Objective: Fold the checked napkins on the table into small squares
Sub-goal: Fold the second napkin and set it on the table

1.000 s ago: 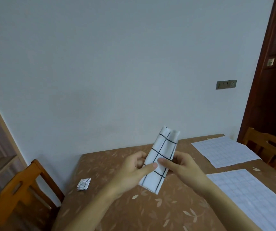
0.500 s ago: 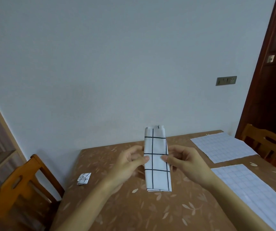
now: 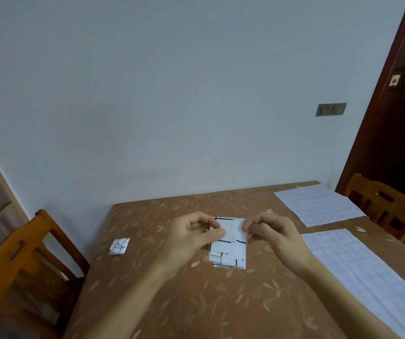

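A white napkin with black check lines (image 3: pixel 231 250) lies folded into a short rectangle on the brown leaf-patterned table (image 3: pixel 196 302). My left hand (image 3: pixel 194 237) pinches its upper left edge between thumb and fingers. My right hand (image 3: pixel 272 232) pinches its upper right edge. The near end of the napkin shows layered folds. A small folded checked napkin (image 3: pixel 119 246) sits apart near the table's left edge.
Two flat checked napkins lie spread on the right side, one far (image 3: pixel 319 204) and one near (image 3: pixel 363 272). Wooden chairs stand at the left (image 3: pixel 25 260) and at the right (image 3: pixel 382 204). A wall runs behind the table, and a dark door (image 3: pixel 397 118) is on the right.
The napkin strip, held upright a second ago, has been folded over to about half its length and lowered onto the table. Both hands came down with it.
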